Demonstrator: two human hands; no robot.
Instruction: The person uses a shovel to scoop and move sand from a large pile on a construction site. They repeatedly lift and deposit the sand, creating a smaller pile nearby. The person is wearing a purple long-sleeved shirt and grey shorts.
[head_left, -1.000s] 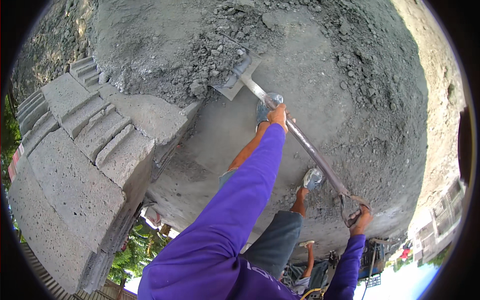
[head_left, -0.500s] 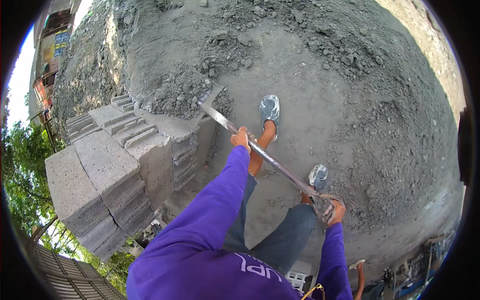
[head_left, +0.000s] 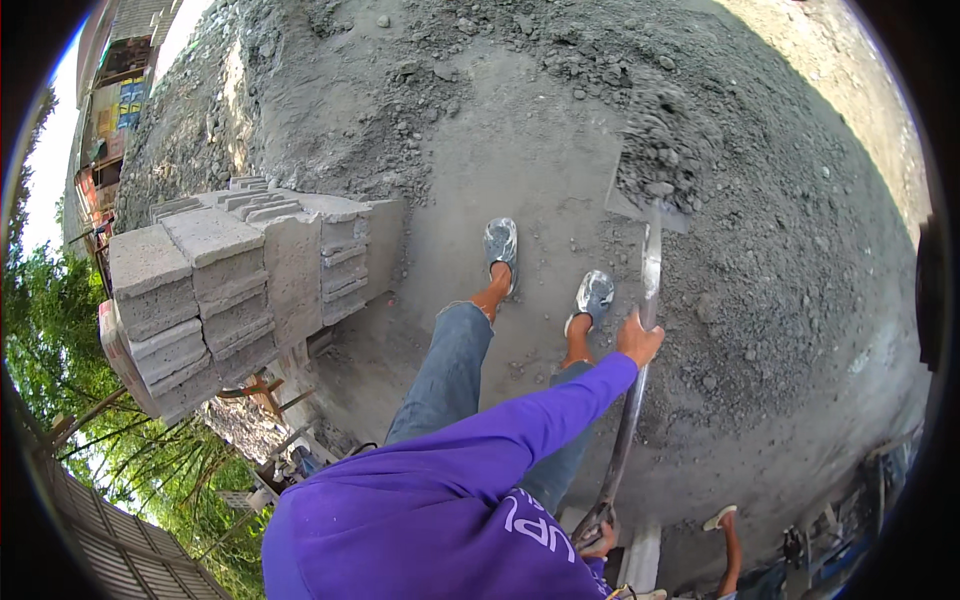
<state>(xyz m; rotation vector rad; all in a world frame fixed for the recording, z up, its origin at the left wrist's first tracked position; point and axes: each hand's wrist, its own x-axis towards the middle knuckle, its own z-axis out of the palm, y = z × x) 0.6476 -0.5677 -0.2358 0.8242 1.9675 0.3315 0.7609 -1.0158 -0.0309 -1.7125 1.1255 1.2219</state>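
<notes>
A long-handled shovel (head_left: 652,265) reaches out in front of me. Its blade carries a heap of grey gravelly mix (head_left: 655,155), blurred at its top. My left hand (head_left: 638,338) is wrapped round the metal shaft about midway along. At the near end, low by my body, my right hand (head_left: 603,540) is closed on the grip, partly hidden by the handle. The loaded blade is over the right-hand side of a wide grey pile (head_left: 760,240); whether it touches the pile I cannot tell.
Concrete blocks (head_left: 220,240) stand stacked on my left. My shoes (head_left: 502,252) are on dusty grey ground between the stack and the pile. Another person's leg (head_left: 731,555) shows at the lower right, near assorted gear. Green foliage (head_left: 50,350) lies beyond the blocks.
The shovel has swung from the mix beside the blocks over to the right, and its blade now bears a load. Both hands kept hold; the right one dropped toward my body.
</notes>
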